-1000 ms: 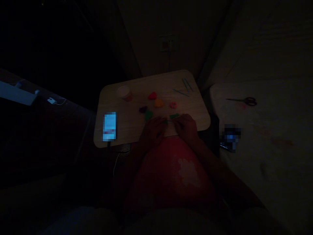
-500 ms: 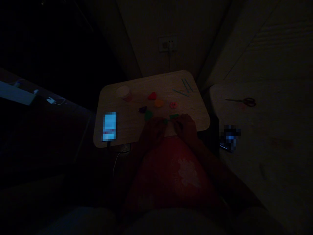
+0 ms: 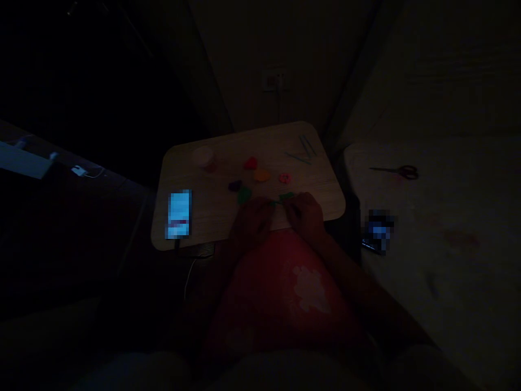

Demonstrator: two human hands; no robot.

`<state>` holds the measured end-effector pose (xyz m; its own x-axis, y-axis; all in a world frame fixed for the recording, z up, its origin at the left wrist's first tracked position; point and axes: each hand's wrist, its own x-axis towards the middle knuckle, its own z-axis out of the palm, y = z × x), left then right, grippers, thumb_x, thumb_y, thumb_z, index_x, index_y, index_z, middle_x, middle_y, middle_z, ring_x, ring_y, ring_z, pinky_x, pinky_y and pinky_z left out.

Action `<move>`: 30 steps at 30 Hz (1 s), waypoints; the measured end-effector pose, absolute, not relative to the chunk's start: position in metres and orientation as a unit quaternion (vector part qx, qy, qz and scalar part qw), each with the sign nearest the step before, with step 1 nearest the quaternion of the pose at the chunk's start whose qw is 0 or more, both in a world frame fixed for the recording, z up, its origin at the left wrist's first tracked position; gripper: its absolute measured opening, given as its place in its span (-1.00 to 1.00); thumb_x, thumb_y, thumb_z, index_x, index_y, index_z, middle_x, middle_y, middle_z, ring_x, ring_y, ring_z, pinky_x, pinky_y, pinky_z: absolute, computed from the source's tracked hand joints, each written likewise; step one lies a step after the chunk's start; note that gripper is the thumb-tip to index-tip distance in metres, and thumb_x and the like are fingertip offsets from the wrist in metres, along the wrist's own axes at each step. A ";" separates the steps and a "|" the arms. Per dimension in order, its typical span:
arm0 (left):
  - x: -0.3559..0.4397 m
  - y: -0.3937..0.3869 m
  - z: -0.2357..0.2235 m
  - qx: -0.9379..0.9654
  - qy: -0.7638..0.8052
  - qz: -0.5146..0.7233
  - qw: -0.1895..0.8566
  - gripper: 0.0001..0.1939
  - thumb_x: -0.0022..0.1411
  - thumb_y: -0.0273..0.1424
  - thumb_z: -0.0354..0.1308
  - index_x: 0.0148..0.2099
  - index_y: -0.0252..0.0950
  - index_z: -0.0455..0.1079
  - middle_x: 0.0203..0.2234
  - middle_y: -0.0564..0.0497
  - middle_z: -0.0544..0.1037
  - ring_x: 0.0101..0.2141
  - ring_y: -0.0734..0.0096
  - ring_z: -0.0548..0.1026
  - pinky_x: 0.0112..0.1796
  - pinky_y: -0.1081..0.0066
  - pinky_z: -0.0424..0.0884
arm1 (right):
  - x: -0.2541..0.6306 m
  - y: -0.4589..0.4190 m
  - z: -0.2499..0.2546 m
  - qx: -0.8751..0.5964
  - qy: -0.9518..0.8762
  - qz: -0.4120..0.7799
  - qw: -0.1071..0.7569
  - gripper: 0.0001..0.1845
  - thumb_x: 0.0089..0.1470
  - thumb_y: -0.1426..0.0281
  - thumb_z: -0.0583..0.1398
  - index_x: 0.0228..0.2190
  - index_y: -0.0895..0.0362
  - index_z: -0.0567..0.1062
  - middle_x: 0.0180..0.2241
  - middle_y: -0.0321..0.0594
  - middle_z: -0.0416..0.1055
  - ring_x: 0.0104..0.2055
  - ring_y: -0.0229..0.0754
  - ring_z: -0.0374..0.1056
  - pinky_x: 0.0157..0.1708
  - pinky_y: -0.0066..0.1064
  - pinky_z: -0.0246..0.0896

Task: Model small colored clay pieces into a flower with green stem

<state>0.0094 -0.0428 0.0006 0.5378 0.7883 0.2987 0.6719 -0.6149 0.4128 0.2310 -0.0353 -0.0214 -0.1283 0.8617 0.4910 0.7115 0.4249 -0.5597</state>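
Head view shows a thin green strand (image 3: 277, 202) lying sideways between left hand (image 3: 253, 218) and right hand (image 3: 306, 214), both grips being too dark to tell.

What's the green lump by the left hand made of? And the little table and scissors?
Green lump: perhaps clay or dough, dull; its rounded, uneven shape hints at that, but it's too dark to be sure.
Little table: wood or imitation wood, fairly matt, with faint streaks like grain.
Scissors: probably metal blades, plastic handles, judging by the thin blades and thicker loops; finish too dim to tell.
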 end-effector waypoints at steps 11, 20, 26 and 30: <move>0.010 -0.042 0.000 0.871 0.419 0.226 0.124 -0.58 0.41 -0.41 0.09 0.27 -0.23 0.46 0.28 -0.17 0.47 0.29 0.03 0.38 0.30 -0.08 0.30 | 0.229 -0.036 -0.018 -0.538 -0.758 0.094 0.355 -0.77 0.31 0.41 0.17 -0.32 0.14 0.64 -0.32 -0.02 0.56 -0.18 0.05 0.39 -0.16 -0.16 0.31; 0.009 -0.042 0.000 0.870 0.414 0.233 0.129 -0.60 0.41 -0.40 0.10 0.25 -0.25 0.44 0.29 -0.16 0.46 0.31 0.03 0.37 0.32 -0.08 0.28 | 0.229 -0.035 -0.021 -0.549 -0.743 0.102 0.369 -0.76 0.32 0.37 0.17 -0.26 0.13 0.65 -0.29 -0.02 0.56 -0.16 0.06 0.40 -0.13 -0.14 0.32; 0.011 -0.042 0.003 0.869 0.421 0.219 0.139 -0.53 0.41 -0.41 0.07 0.33 -0.21 0.40 0.31 -0.14 0.44 0.31 0.04 0.36 0.32 -0.08 0.27 | 0.229 -0.036 -0.019 -0.555 -0.746 0.113 0.351 -0.77 0.30 0.39 0.18 -0.27 0.14 0.66 -0.28 -0.01 0.58 -0.16 0.07 0.40 -0.12 -0.13 0.31; 0.010 -0.041 0.002 0.873 0.417 0.215 0.132 -0.52 0.41 -0.40 0.07 0.34 -0.24 0.39 0.31 -0.17 0.44 0.31 0.02 0.36 0.32 -0.10 0.27 | 0.229 -0.037 -0.020 -0.557 -0.734 0.118 0.369 -0.77 0.31 0.38 0.17 -0.24 0.12 0.65 -0.25 -0.03 0.59 -0.13 0.04 0.41 -0.08 -0.15 0.32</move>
<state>0.0101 -0.0413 0.0021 0.5603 0.7846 0.2655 0.6710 -0.6179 0.4098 0.2285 -0.0369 -0.0200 -0.1064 0.9056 0.4106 0.7306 0.3513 -0.5855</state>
